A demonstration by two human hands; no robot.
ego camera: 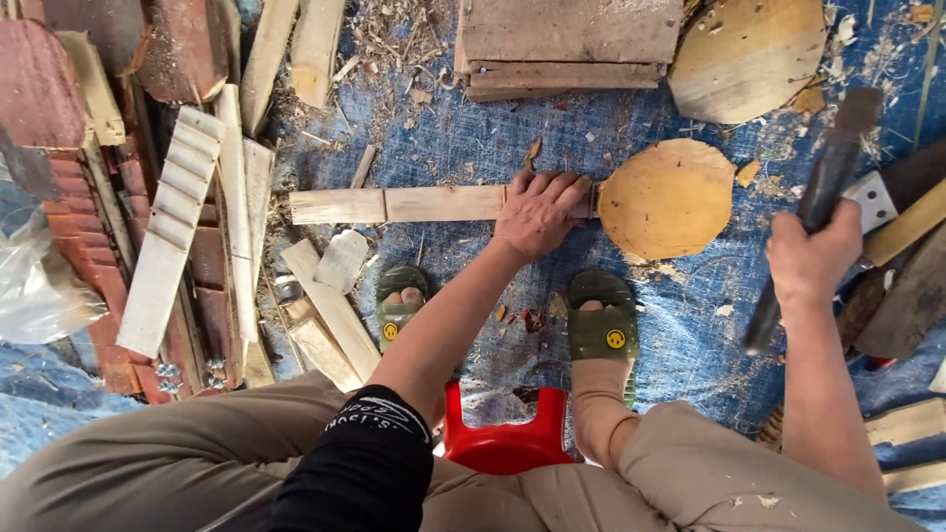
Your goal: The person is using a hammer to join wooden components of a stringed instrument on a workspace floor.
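My left hand (537,212) presses flat on a long pale wooden slat (394,205) that lies across the blue tarp (690,325). The slat's right end meets a round wooden disc (670,199). My right hand (813,258) is raised to the right, shut on the handle of a dark hammer (823,187), well apart from the slat. I sit on a red stool (503,438), with my feet in green sandals (603,320) just below the slat.
A stack of boards (567,44) and a larger round wooden piece (749,49) lie at the top. Ribbed slats (172,232), red bricks (39,89) and offcuts crowd the left. Wood pieces (912,296) lie at the right. Chips litter the tarp.
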